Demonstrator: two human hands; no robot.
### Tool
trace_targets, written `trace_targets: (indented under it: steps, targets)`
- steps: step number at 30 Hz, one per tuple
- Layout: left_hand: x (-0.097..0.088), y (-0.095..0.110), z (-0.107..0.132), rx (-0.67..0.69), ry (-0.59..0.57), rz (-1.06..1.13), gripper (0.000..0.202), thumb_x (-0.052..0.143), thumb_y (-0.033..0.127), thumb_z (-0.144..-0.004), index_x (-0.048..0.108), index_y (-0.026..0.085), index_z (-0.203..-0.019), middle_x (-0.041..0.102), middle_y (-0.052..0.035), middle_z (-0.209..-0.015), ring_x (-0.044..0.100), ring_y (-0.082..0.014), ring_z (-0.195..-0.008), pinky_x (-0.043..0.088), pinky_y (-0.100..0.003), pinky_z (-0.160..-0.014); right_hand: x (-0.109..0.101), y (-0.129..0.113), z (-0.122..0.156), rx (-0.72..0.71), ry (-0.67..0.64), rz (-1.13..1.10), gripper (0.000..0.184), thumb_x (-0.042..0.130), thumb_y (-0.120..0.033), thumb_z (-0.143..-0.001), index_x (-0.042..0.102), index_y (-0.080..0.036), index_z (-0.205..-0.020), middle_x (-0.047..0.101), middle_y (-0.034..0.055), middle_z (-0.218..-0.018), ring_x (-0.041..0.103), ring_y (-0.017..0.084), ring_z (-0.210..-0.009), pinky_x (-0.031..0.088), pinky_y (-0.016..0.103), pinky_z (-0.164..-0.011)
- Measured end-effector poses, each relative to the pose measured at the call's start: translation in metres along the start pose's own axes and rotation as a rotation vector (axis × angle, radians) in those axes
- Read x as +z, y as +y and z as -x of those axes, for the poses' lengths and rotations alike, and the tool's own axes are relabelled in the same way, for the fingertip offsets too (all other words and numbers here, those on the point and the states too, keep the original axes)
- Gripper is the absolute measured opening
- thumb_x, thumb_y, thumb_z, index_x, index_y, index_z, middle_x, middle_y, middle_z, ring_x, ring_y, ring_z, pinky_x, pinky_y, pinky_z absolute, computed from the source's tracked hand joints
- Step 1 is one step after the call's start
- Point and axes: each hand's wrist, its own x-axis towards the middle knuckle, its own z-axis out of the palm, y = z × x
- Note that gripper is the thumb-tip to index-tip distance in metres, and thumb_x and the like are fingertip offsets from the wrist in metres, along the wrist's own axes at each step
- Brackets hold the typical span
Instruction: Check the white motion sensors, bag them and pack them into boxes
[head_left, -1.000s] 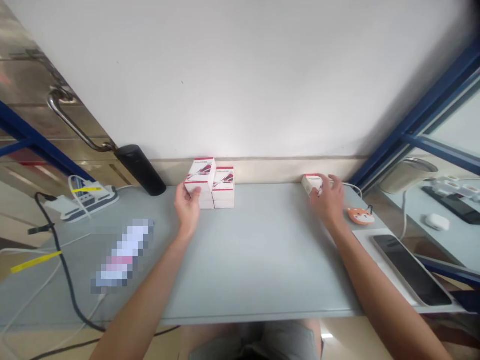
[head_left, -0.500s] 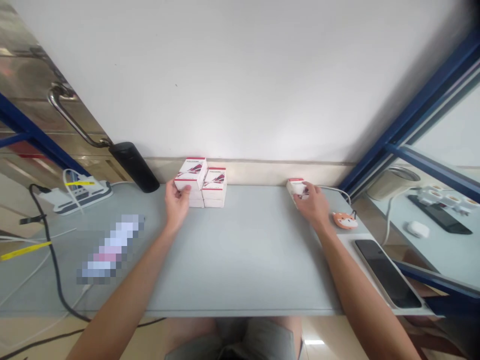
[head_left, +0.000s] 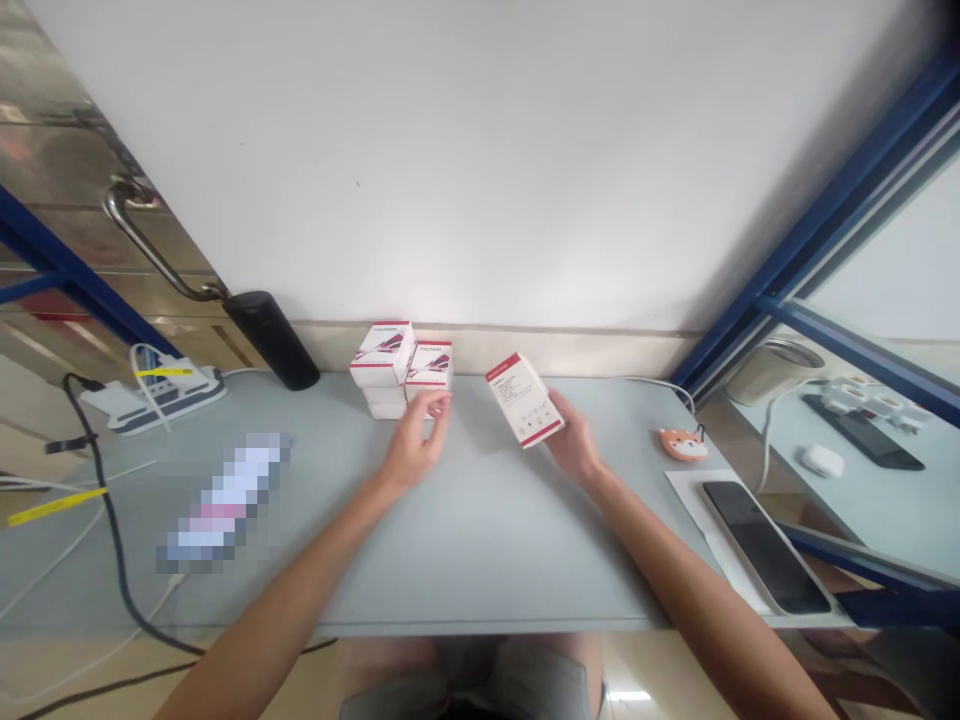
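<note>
My right hand [head_left: 574, 445] holds a small white box with red edges [head_left: 524, 399], lifted above the grey table [head_left: 480, 530] and tilted so its printed back faces me. My left hand [head_left: 416, 445] hovers open just to its left, fingers spread, holding nothing, right in front of the stack of matching white and red boxes [head_left: 397, 368] by the wall. The stack stands in two columns, its left top box sitting slightly askew.
A black cylinder [head_left: 262, 338] leans against the wall left of the stack. A power strip [head_left: 154, 392] with cables lies far left. An orange fox-shaped item [head_left: 680, 443] and a dark phone [head_left: 765, 546] on white paper lie to the right.
My right hand picked the single box up from the back right and carried it left toward the middle. My left hand left the stack's left side and moved right, opening.
</note>
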Motion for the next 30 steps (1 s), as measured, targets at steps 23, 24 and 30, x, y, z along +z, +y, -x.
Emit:
trace_targets:
  steps: [23, 24, 30]
  targets:
    - [0.012, 0.031, 0.027, 0.031, -0.285, -0.217, 0.071, 0.085, 0.041, -0.083, 0.052, 0.029, -0.144, 0.070, -0.0093, -0.132, 0.070, -0.0283, -0.120, 0.057, -0.044, -0.103, 0.015, 0.010, 0.031, -0.767, -0.242, 0.873, 0.040, 0.057, -0.048, -0.098, 0.049, -0.024, -0.129, 0.073, 0.0125, -0.116, 0.070, 0.027, -0.095, 0.058, 0.045, -0.083]
    - [0.012, 0.032, 0.028, 0.060, -0.280, -0.230, 0.072, 0.086, 0.041, -0.082, 0.051, 0.029, -0.144, 0.071, -0.0095, -0.132, 0.070, -0.0284, -0.120, 0.057, -0.044, -0.103, 0.014, 0.011, 0.030, -0.801, -0.228, 0.889, 0.041, 0.057, -0.050, -0.097, 0.049, -0.024, -0.127, 0.073, 0.0125, -0.113, 0.070, 0.027, -0.092, 0.058, 0.044, -0.080]
    - [0.016, 0.041, 0.036, 0.201, -0.274, -0.277, 0.077, 0.082, 0.046, -0.086, 0.043, 0.030, -0.150, 0.071, -0.0108, -0.131, 0.071, -0.0276, -0.118, 0.059, -0.044, -0.101, 0.009, 0.008, 0.032, -0.876, -0.211, 0.845, 0.043, 0.038, -0.061, -0.105, 0.055, -0.024, -0.117, 0.075, 0.0098, -0.097, 0.070, 0.024, -0.078, 0.054, 0.038, -0.069]
